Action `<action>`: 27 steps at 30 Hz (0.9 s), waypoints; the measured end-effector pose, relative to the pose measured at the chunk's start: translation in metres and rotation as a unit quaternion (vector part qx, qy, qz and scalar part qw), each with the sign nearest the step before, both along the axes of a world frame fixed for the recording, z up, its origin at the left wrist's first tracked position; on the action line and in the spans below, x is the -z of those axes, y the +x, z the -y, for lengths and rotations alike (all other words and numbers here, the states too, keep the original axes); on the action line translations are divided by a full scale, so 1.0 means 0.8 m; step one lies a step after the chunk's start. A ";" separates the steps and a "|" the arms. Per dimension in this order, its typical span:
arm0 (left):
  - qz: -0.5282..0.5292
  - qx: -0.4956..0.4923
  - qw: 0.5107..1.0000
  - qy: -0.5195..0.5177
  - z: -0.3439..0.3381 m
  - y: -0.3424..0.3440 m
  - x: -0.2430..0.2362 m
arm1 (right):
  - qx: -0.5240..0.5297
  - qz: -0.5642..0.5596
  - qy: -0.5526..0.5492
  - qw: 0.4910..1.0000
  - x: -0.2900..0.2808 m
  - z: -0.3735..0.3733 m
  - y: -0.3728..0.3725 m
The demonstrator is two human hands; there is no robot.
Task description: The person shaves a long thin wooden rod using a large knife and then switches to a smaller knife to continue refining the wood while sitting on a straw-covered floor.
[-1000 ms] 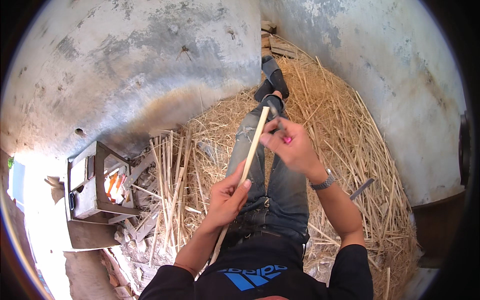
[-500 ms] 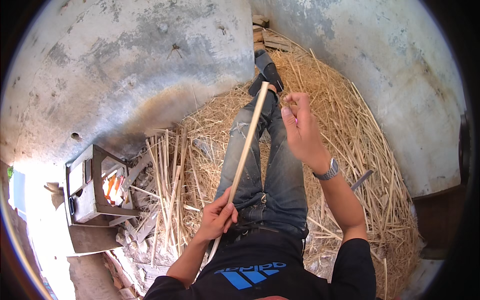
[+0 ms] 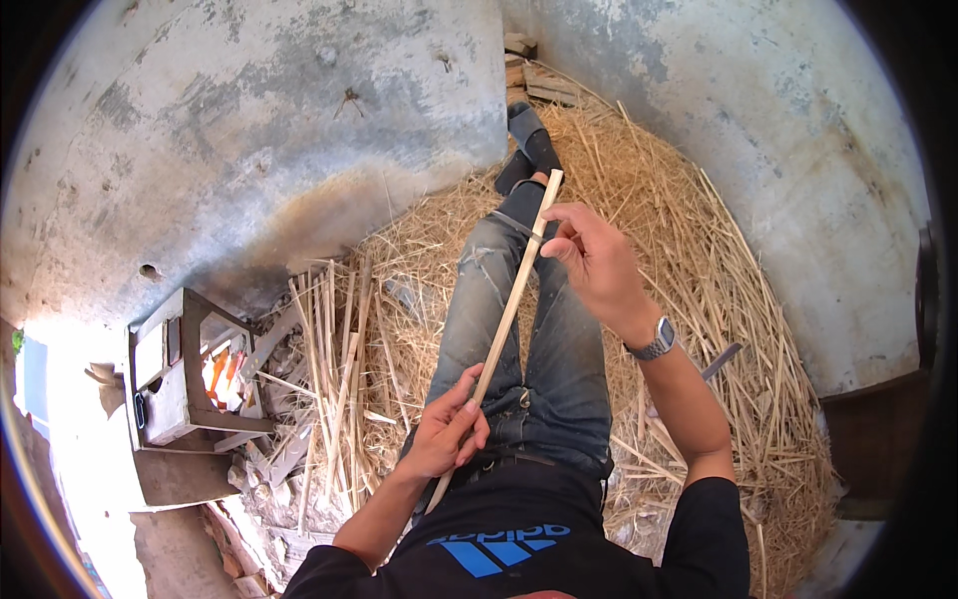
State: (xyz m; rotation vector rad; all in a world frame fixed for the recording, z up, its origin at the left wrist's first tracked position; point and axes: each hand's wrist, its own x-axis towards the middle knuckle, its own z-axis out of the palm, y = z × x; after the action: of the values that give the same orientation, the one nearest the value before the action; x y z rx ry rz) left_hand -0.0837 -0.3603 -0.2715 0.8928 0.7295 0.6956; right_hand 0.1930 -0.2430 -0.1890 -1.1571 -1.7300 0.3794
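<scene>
A long pale wooden stick (image 3: 512, 304) slants up from my waist over my outstretched legs. My left hand (image 3: 446, 431) is closed round its lower part, thumb on top. Near the stick's far end is my right hand (image 3: 599, 262), with a watch on the wrist and the fingers pinched. From those fingers a thin grey blade (image 3: 517, 227) reaches left across the stick and appears to touch it. Any handle is hidden inside the hand.
Loose straw and shavings (image 3: 649, 200) cover the floor around my legs (image 3: 479, 280). Split sticks (image 3: 334, 349) stand in a bundle at the left, beside a wooden stool-like frame (image 3: 200, 424). A dark flat strip (image 3: 720, 359) lies right of my forearm. Concrete walls (image 3: 329, 120) rise beyond.
My right hand has moved slightly down, bringing the blade across the stick. The stick's far end has shifted right, and my left hand has moved a little right with it.
</scene>
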 end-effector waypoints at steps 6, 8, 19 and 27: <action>0.072 -0.014 0.995 -0.062 -0.002 -0.007 0.007 | -0.017 0.025 0.075 0.997 0.002 -0.010 -0.004; 0.093 -0.018 0.992 -0.079 -0.002 -0.009 0.010 | -0.004 0.029 0.063 0.998 0.001 -0.012 -0.002; 0.165 0.034 0.969 -0.182 -0.005 -0.009 0.005 | -0.034 0.139 0.147 0.979 0.066 -0.002 -0.003; 0.201 0.029 0.959 -0.198 -0.018 -0.009 0.005 | -0.061 0.108 0.148 0.981 0.065 0.012 -0.031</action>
State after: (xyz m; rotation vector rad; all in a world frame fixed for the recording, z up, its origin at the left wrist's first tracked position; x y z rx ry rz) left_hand -0.0912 -0.3457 -0.2758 0.3853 0.4510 0.6250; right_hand 0.1681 -0.2527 -0.2413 -0.9053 -1.9747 0.0641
